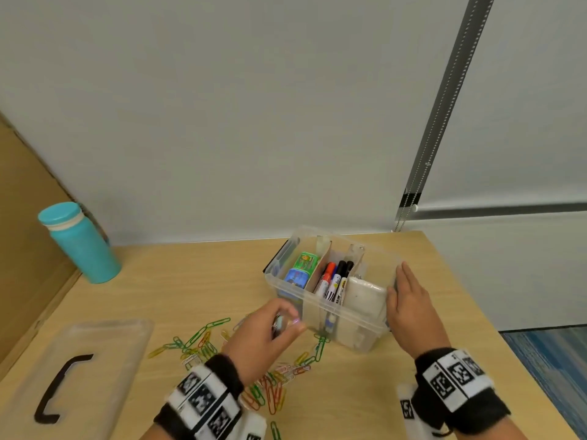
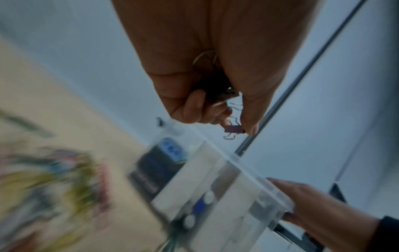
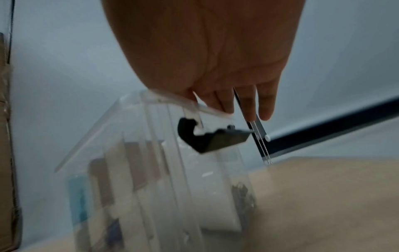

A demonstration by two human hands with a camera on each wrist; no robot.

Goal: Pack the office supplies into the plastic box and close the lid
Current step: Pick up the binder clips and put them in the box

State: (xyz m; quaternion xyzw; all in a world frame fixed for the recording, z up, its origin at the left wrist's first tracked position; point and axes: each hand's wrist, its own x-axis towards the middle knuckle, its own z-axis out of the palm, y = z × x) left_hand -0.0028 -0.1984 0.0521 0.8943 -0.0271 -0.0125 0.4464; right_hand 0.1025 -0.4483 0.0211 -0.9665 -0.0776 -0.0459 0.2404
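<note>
The clear plastic box (image 1: 330,315) stands open at the table's right side. Cardboard dividers split it, with a green and a blue small box (image 1: 300,269) on the left, markers (image 1: 333,279) in the middle and a white block (image 1: 365,295) on the right. My left hand (image 1: 292,323) hovers at the box's front left corner and grips a bunch of binder clips, with a purple binder clip (image 2: 234,129) pinched at my fingertips (image 2: 251,127). My right hand (image 1: 398,284) lies with straight fingers against the box's right end, above its black latch (image 3: 213,138).
The clear lid (image 1: 73,369) with a black handle lies at the lower left. Coloured paper clips (image 1: 270,385) are scattered on the wooden table (image 1: 190,281) in front of the box. A teal bottle (image 1: 79,242) stands at the back left by a cardboard panel.
</note>
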